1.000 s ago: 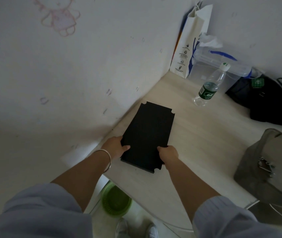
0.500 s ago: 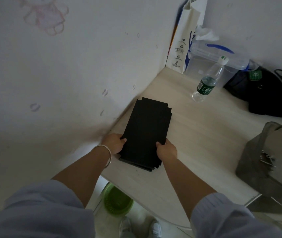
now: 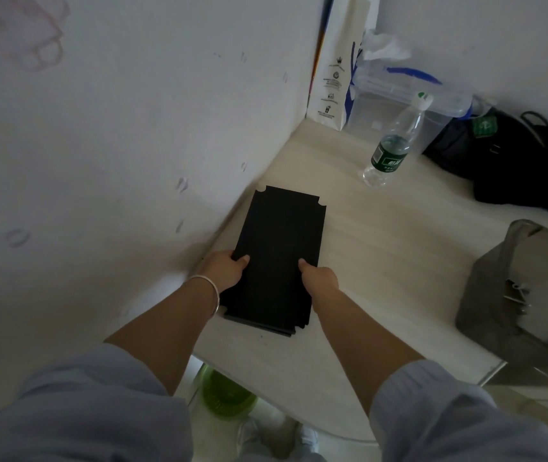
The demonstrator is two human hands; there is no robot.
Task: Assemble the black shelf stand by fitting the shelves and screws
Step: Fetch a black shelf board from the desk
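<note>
A stack of black shelf boards [image 3: 277, 248] with notched corners lies on the pale wooden table [image 3: 382, 261], close to the left wall. The lower boards peek out at the near edge. My left hand [image 3: 224, 270], with a silver bangle on the wrist, grips the stack's left edge, thumb on top. My right hand [image 3: 319, 278] grips the right edge, thumb on the top board. No screws are visible.
A water bottle [image 3: 396, 145] stands at the back, with a clear plastic box [image 3: 399, 98] and a white paper bag [image 3: 336, 71] in the corner. A black bag [image 3: 512, 161] lies at the right, a grey bag [image 3: 522, 295] nearer. A green basket [image 3: 226, 395] sits below the table.
Both hands slid along the sides of the stack, farther from its near end, and the boards now sit slightly offset at the near edge. The view has shifted a little.
</note>
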